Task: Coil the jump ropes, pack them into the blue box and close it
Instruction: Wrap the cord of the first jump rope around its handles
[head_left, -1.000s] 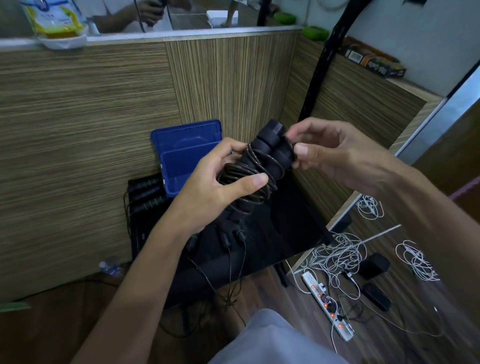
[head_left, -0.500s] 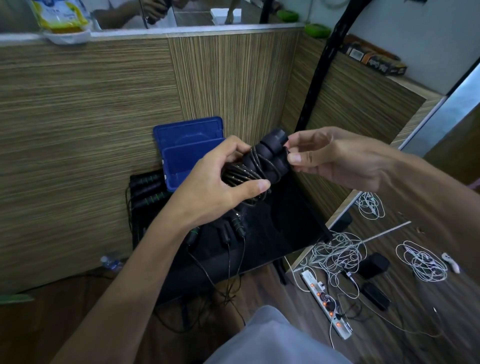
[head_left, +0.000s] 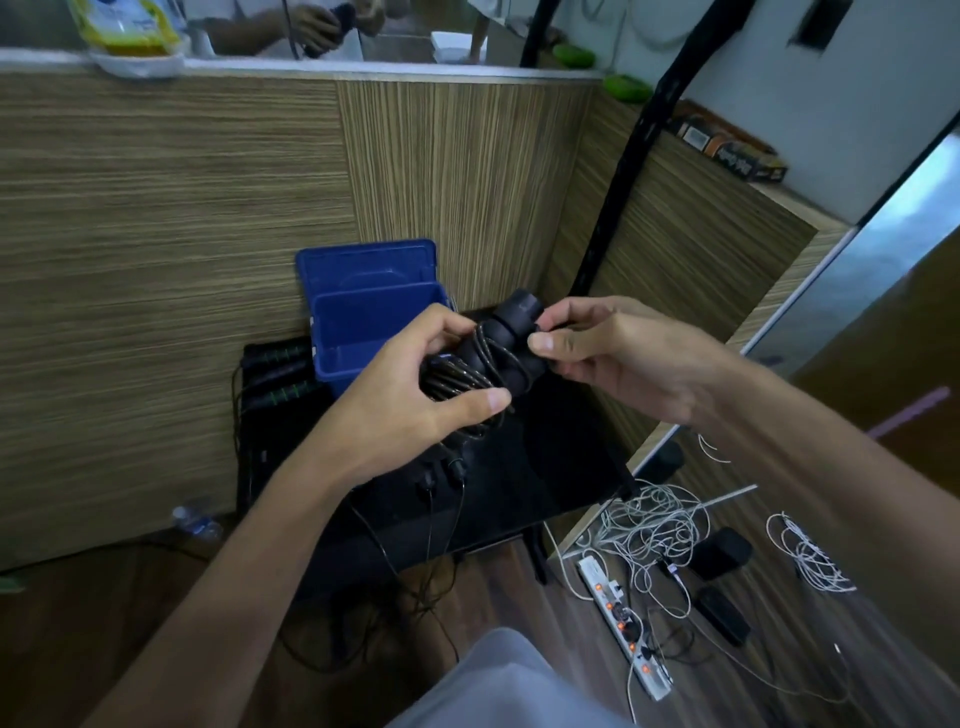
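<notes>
Currently, in the head view, the left hand (head_left: 410, 400) grips the coiled jump rope (head_left: 485, 366) by its cord loops while the right hand (head_left: 613, 353) pinches the handle end, the bundle held in the air just in front of the blue box (head_left: 363, 332), which stands open on the black table (head_left: 545, 467). Risk: if either grip loosens before the wrap is secured, the stiff cord is likely to spring apart and uncoil. More rope handles (head_left: 283, 376) lie left of the box with cords trailing off the table edge, and these could snag the bundle on its way in.

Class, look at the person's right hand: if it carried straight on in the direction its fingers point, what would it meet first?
The right hand points leftward, so it would probably meet the jump rope handles it already pinches, then the left hand; depth is hard to judge.
</notes>
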